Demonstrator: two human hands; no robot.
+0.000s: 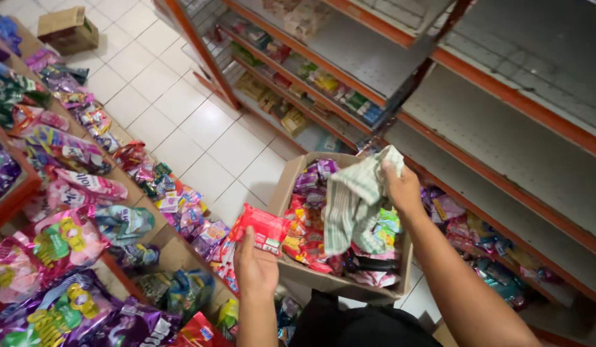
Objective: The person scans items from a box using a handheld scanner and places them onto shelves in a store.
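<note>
While the left hand (255, 265) grips a red snack packet (267, 229) at the near left edge of a cardboard box (291, 180), the right hand (404, 188) clutches a green checked cloth (354, 202) over the box's packed sachets. Shelf wiping appears under way; the bare grey shelf (503, 151) to the right looks ready for the cloth. Hanging snack strips (86, 186) crowd the left.
</note>
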